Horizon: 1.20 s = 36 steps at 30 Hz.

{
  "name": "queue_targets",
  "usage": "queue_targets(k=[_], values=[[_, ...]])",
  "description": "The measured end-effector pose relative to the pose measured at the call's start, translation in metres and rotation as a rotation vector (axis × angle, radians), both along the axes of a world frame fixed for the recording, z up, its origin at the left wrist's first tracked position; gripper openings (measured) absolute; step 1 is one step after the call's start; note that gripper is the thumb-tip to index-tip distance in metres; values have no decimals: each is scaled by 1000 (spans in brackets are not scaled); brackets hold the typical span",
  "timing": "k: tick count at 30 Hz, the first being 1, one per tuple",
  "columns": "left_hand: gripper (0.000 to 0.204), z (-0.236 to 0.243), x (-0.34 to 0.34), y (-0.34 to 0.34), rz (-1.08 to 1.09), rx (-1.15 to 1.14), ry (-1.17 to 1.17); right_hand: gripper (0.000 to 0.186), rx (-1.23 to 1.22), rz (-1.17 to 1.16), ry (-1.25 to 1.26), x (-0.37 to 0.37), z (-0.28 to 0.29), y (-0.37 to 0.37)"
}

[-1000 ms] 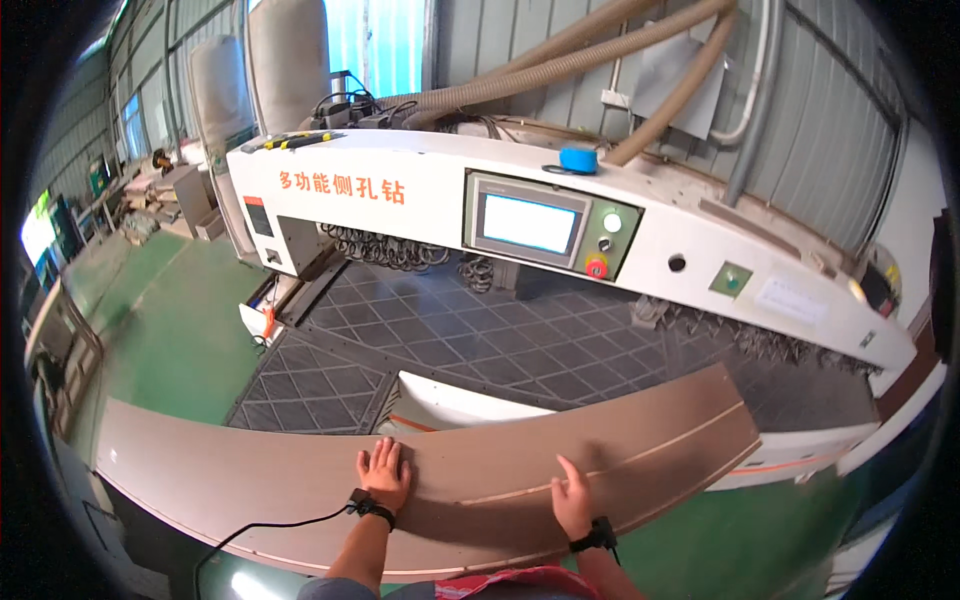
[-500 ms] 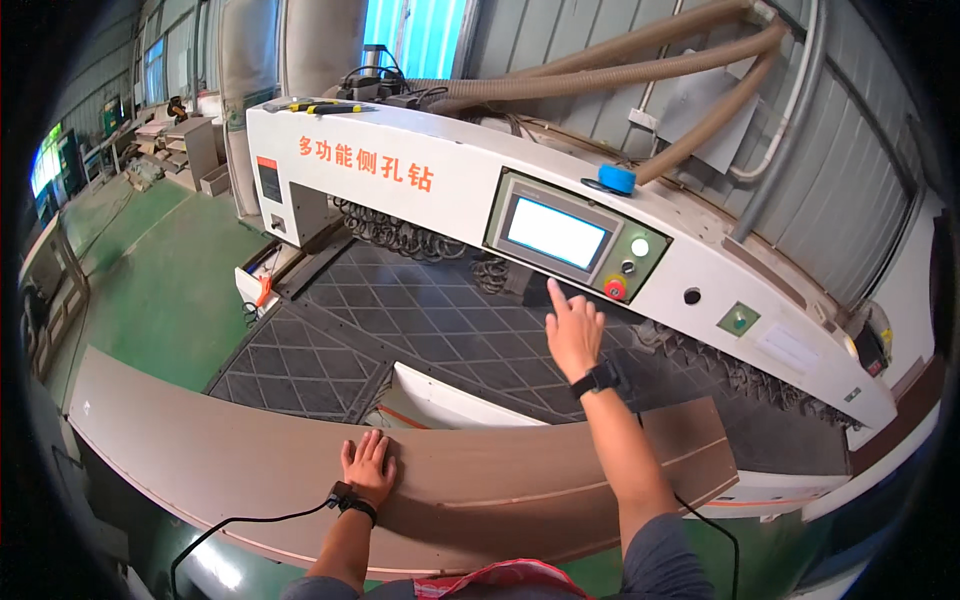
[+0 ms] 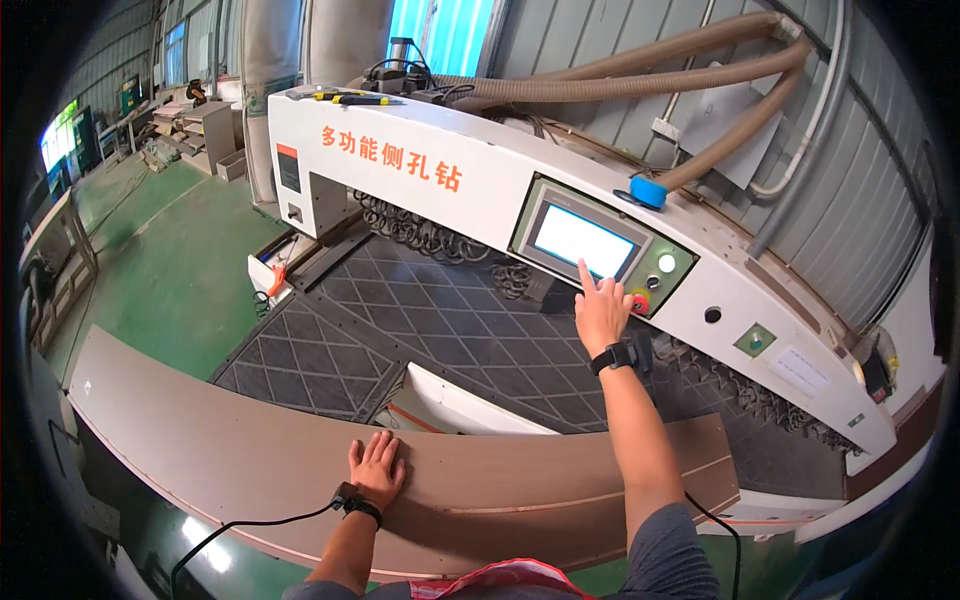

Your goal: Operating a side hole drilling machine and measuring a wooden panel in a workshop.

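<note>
My left hand (image 3: 377, 474) lies flat, fingers spread, on a long brown board (image 3: 250, 425) that spans the front of the machine. My right hand (image 3: 602, 316) is raised and holds nothing. Its index finger is stretched out to the lower edge of the lit touchscreen (image 3: 578, 238), and the other fingers are loosely bent. Whether the fingertip presses the glass I cannot tell. The screen is set in the control panel of a white drilling machine (image 3: 480, 190). Beside my right hand are a red emergency stop button (image 3: 640, 303), a dark knob (image 3: 653, 283) and a white round button (image 3: 667, 263).
A dark ribbed worktable (image 3: 440, 300) lies under the machine's beam, with coiled black hoses (image 3: 415, 230) hanging above it. Brown ducting (image 3: 620, 80) runs behind. A utility knife (image 3: 360, 99) and a blue tape measure (image 3: 648, 191) rest on the beam. Cables trail from both wrists.
My right hand has risen from below the panel to the screen's lower edge. The view has shifted slightly. My left hand stays on the board.
</note>
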State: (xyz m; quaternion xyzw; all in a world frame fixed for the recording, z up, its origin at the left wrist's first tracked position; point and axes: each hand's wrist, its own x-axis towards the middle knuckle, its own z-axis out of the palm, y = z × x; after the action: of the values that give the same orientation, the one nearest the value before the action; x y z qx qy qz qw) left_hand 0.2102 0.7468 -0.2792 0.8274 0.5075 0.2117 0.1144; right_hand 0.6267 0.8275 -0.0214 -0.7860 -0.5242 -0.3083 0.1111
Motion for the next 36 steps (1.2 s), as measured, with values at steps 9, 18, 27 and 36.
queue_targets(k=[9, 18, 27, 36], values=[[49, 10, 3, -1, -11, -29, 4, 57, 26, 167, 126, -9, -22, -15], [48, 0, 2, 0, 5, 26, 6, 14, 88, 267, 239, -5, -21, -25], [49, 2, 2, 1, 1, 6, 17, 13, 165, 344, 153, -4, -1, -4], [49, 4, 2, -1, 0, -22, -5, 10, 75, 257, 119, -7, 14, 33]])
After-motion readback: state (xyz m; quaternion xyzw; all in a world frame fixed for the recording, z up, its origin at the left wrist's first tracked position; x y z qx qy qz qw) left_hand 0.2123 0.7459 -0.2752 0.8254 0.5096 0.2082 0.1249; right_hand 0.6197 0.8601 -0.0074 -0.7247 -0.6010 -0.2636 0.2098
